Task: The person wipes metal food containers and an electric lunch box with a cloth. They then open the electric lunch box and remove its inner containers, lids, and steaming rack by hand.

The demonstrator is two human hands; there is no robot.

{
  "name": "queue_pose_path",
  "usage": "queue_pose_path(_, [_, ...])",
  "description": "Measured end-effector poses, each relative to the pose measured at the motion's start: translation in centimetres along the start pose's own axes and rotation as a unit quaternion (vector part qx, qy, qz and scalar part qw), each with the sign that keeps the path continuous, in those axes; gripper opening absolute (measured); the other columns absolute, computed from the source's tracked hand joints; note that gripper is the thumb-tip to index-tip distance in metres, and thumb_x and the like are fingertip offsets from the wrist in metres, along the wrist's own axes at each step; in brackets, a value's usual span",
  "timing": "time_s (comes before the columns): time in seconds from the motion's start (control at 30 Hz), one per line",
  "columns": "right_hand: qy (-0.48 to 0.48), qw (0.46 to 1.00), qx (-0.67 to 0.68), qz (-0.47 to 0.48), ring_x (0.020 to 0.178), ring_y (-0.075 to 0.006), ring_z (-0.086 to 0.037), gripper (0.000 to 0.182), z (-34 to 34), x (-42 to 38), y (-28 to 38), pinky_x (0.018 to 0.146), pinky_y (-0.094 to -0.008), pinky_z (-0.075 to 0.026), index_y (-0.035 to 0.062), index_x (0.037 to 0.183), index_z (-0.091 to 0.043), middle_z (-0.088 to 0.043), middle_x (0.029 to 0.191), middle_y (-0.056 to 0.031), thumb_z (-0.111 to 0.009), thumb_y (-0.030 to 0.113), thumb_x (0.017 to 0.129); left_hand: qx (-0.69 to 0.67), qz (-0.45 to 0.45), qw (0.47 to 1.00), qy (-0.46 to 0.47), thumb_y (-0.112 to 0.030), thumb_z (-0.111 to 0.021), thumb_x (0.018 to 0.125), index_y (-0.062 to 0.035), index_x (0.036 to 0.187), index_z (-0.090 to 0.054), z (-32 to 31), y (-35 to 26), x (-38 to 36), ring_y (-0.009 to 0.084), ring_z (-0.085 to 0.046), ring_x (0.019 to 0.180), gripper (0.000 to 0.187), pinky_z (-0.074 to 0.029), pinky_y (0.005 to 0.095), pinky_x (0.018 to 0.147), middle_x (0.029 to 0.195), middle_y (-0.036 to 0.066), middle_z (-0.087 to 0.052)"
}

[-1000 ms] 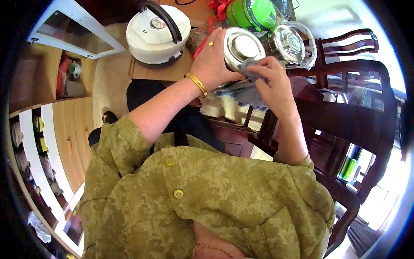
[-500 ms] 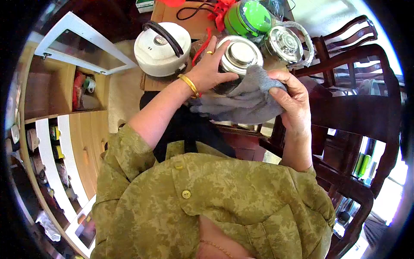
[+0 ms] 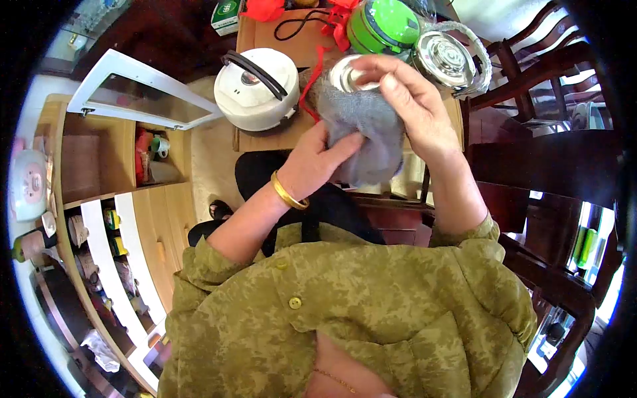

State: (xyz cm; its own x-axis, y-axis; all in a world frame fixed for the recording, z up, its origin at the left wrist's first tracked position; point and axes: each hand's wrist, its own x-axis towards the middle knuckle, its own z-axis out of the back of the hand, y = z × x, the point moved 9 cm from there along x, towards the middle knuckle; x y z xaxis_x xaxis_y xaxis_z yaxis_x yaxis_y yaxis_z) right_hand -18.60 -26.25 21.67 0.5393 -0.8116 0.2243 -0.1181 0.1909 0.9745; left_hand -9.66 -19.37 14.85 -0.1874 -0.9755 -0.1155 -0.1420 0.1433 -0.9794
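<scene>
A grey cloth (image 3: 371, 136) wraps around the near side of a shiny steel container (image 3: 339, 74). Only the container's pale round top shows, partly behind my fingers. My left hand (image 3: 317, 156) is closed at the lower left, its thumb pressing on the cloth, its other fingers mostly hidden. From the right, my right hand (image 3: 419, 109) curls around the container's top, with fingers bent over the rim. To the left stands a white lidded pot (image 3: 255, 99) with a black handle.
Behind the container are a green lidded container (image 3: 381, 30) and a steel pot (image 3: 443, 61) with a wrapped handle. A red ribbon (image 3: 310, 86) lies on the cardboard-covered table (image 3: 292, 46). Dark wooden chairs (image 3: 544, 156) stand right; a cabinet (image 3: 99, 159) with its door ajar stands left.
The cloth now covers the container's near side, and the container looks tilted. My left hand has moved from its top down onto the cloth; my right hand has moved up to its rim.
</scene>
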Motion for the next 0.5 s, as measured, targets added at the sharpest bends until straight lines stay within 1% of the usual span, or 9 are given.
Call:
queue_pose_path(0.03, [-0.062, 0.989, -0.125, 0.046, 0.101, -0.0225, -0.052, 0.03, 1.6, 0.6, -0.5, 0.088, -0.0311, -0.04, 0.0021, 0.104, -0.058, -0.057, 0.105, -0.0106, -0.053, 0.026, 0.087, -0.072, 0.018, 0.996, -0.052, -0.022, -0.058, 0.086, 0.0015, 0.114, -0.051, 1.1, 0.9, -0.4, 0.0109, -0.053, 0.094, 0.037, -0.043, 0.0274, 0.085, 0.104, 0.005, -0.058])
queue_pose_path(0.07, [-0.124, 0.957, -0.248, 0.087, 0.102, -0.0263, -0.053, 0.034, 3.0, 0.8, -1.1, 0.089, -0.033, -0.04, 0.0026, 0.103, -0.059, -0.057, 0.107, -0.0125, -0.053, 0.032, 0.087, -0.089, 0.028, 0.989, -0.111, -0.026, -0.056, 0.087, 0.0011, 0.113, -0.051, 2.1, 0.0, -1.0, 0.0118, -0.055, 0.093, 0.037, -0.044, 0.0289, 0.084, 0.103, 0.006, -0.058])
queue_pose_path(0.1, [-0.17, 0.916, -0.36, 0.057, 0.108, -0.036, -0.047, 0.046, 4.0, 0.7, -2.5, 0.091, -0.0406, -0.038, 0.0056, 0.109, -0.056, -0.051, 0.117, -0.0193, -0.061, 0.04, 0.079, -0.156, 0.028, 0.976, -0.149, -0.028, -0.054, 0.088, 0.0009, 0.112, -0.052, 3.0, -0.2, -1.1, 0.0133, -0.056, 0.092, 0.037, -0.045, 0.0298, 0.083, 0.102, 0.007, -0.058])
queue_pose_path(0.13, [-0.177, 0.916, -0.357, 0.057, 0.108, -0.036, -0.047, 0.046, 3.8, 0.4, -3.6, 0.091, -0.0406, -0.038, 0.0056, 0.109, -0.056, -0.051, 0.117, -0.0193, -0.061, 0.04, 0.079, -0.22, 0.028, 0.957, -0.186, -0.029, -0.052, 0.089, 0.0008, 0.111, -0.053, 4.1, -0.3, -1.3, 0.0148, -0.057, 0.091, 0.037, -0.045, 0.0307, 0.083, 0.101, 0.007, -0.059])
queue_pose_path(0.2, [-0.132, 0.837, -0.531, 0.002, 0.116, -0.0384, -0.041, 0.066, 2.1, 0.4, -6.1, 0.097, -0.0417, -0.034, 0.0111, 0.127, -0.044, -0.039, 0.129, -0.0235, -0.068, 0.04, 0.072, -0.252, 0.053, 0.942, -0.216, -0.032, -0.048, 0.09, -0.0002, 0.116, -0.048, 5.5, -0.4, -1.1, 0.0175, -0.056, 0.094, 0.041, -0.044, 0.0319, 0.085, 0.105, 0.009, -0.057])
queue_pose_path(0.23, [-0.135, 0.839, -0.528, 0.0, 0.116, -0.0384, -0.041, 0.066, 2.1, 0.4, -6.2, 0.097, -0.0417, -0.034, 0.0111, 0.127, -0.044, -0.039, 0.129, -0.0235, -0.068, 0.04, 0.072, -0.213, 0.022, 0.947, -0.239, -0.032, -0.048, 0.09, -0.0017, 0.119, -0.045, 6.5, -1.3, -1.1, 0.0189, -0.055, 0.099, 0.042, -0.043, 0.0333, 0.088, 0.11, 0.009, -0.055])
queue_pose_path(0.33, [-0.128, 0.834, -0.537, -0.024, 0.118, -0.0458, -0.035, 0.087, 2.2, 0.6, -6.6, 0.094, -0.0531, -0.033, 0.0195, 0.132, -0.037, -0.034, 0.131, -0.0277, -0.072, 0.054, 0.059, -0.15, -0.041, 0.951, -0.268, -0.024, -0.051, 0.089, -0.0048, 0.127, -0.032, 7.1, -3.8, -0.7, 0.0179, -0.049, 0.107, 0.047, -0.041, 0.0325, 0.09, 0.119, 0.009, -0.047])
queue_pose_path(0.47, [-0.012, 0.88, -0.475, 0.017, 0.123, -0.0451, -0.03, 0.093, 2.7, 1.0, -6.4, 0.099, -0.049, -0.031, 0.0216, 0.136, -0.029, -0.029, 0.134, -0.0296, -0.074, 0.048, 0.059, -0.079, -0.109, 0.959, -0.25, -0.016, -0.053, 0.087, -0.0036, 0.13, -0.029, 7.0, -5.5, 2.1, 0.0185, -0.048, 0.106, 0.051, -0.039, 0.0323, 0.091, 0.118, 0.01, -0.047])
queue_pose_path(0.5, [0.011, 0.89, -0.454, 0.041, 0.125, -0.0428, -0.029, 0.094, 3.0, 1.1, -6.3, 0.101, -0.0458, -0.03, 0.0219, 0.137, -0.026, -0.029, 0.134, -0.0288, -0.075, 0.042, 0.06, 0.059, -0.157, 0.954, -0.249, -0.012, -0.052, 0.085, -0.0036, 0.128, -0.034, 7.1, -6.5, 3.0, 0.0214, -0.049, 0.106, 0.048, -0.039, 0.0333, 0.091, 0.119, 0.012, -0.047])
